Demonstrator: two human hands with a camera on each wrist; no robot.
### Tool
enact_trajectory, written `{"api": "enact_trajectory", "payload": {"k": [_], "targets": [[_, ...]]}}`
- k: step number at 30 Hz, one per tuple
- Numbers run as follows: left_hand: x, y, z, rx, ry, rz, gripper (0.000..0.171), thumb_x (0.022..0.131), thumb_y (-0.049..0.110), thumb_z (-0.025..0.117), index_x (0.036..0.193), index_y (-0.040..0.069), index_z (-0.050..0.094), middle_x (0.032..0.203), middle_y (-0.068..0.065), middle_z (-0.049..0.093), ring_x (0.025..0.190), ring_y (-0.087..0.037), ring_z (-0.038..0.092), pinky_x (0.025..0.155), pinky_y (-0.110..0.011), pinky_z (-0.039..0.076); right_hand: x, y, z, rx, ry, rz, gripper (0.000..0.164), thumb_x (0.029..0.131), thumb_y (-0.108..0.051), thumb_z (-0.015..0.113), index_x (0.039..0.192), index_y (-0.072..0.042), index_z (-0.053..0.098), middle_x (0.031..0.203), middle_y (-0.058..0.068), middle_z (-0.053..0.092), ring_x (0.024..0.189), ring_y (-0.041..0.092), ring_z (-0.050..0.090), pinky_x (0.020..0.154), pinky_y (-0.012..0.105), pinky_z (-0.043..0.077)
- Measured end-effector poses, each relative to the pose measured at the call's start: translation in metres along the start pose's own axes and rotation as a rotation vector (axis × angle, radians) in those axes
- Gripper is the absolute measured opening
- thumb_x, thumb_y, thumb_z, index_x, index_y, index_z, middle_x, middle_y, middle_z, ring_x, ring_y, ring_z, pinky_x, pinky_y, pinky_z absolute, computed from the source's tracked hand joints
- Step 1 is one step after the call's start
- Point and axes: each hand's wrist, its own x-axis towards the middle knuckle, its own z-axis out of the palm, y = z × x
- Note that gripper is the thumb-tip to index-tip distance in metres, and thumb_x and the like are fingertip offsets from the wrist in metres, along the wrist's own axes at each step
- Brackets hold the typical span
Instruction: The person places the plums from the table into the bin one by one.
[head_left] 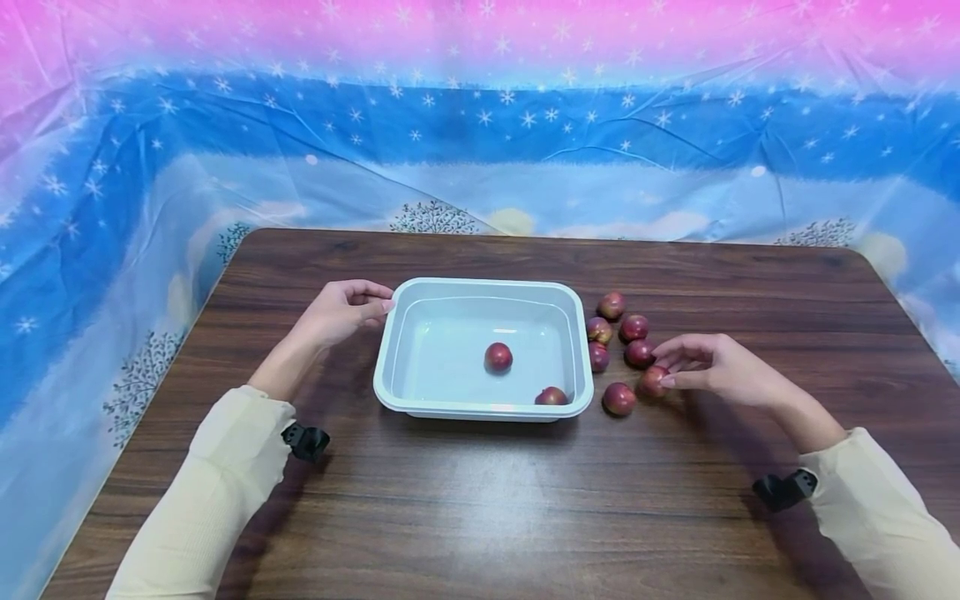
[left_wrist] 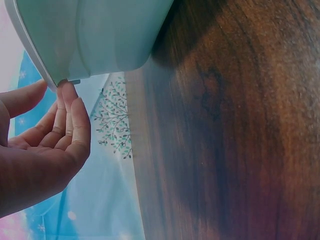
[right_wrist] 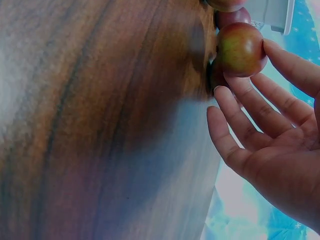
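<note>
Between the fingers of the right hand: a pinched red fruit, partly hidden.
The left hand pinches the rim of a white tray, cropped in the left wrist view.

In the head view, the near rim of the plastic tray conceals the underside of one plum; picture edges truncate the left sleeve and right sleeve. The left wrist view's upper edge crops the tray.
</note>
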Motion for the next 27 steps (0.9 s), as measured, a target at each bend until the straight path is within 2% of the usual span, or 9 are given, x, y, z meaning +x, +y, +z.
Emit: {"api": "enact_trajectory", "payload": {"k": [5, 12, 21, 27], "targets": [[0.0, 0.0, 0.0, 0.003, 0.0, 0.003, 0.035, 0.093, 0.014, 0.054, 0.121, -0.007, 0.051, 0.104, -0.017, 0.057, 0.084, -0.014, 0.058, 0.088, -0.044, 0.048, 0.0, -0.003, -0.003, -0.027, 0.0, -0.014, 0.031, 0.083, -0.011, 0.068, 0.111, 0.0, 0.06, 0.095, 0.007, 0.066, 0.086, 0.014, 0.062, 0.072, 0.022, 0.05], [0.0, 0.0, 0.0, 0.01, -0.002, 0.004, 0.035, 0.093, 0.014, 0.053, 0.121, -0.007, 0.051, 0.105, -0.018, 0.057, 0.087, -0.017, 0.058, 0.087, -0.043, 0.048, 0.001, -0.008, -0.009, -0.054, 0.002, 0.03, 0.034, 0.084, -0.019, 0.068, 0.113, -0.004, 0.06, 0.097, 0.004, 0.066, 0.087, 0.013, 0.062, 0.07, 0.025, 0.05], [0.0, 0.0, -0.001, 0.01, -0.012, 0.007, 0.035, 0.093, 0.014, 0.053, 0.121, -0.008, 0.05, 0.104, -0.018, 0.057, 0.085, -0.016, 0.059, 0.087, -0.044, 0.048, 0.006, -0.02, -0.021, -0.099, 0.051, -0.031, 0.033, 0.084, -0.011, 0.067, 0.114, 0.0, 0.059, 0.098, 0.01, 0.065, 0.088, 0.008, 0.06, 0.07, 0.022, 0.051], [0.001, 0.0, -0.001, 0.007, -0.018, 0.009, 0.035, 0.093, 0.014, 0.053, 0.121, -0.008, 0.05, 0.104, -0.018, 0.057, 0.083, -0.013, 0.059, 0.087, -0.044, 0.048, 0.01, -0.029, -0.028, -0.095, 0.06, -0.027, 0.034, 0.084, -0.012, 0.067, 0.116, -0.001, 0.058, 0.099, 0.011, 0.065, 0.088, 0.009, 0.061, 0.071, 0.022, 0.051]]}}
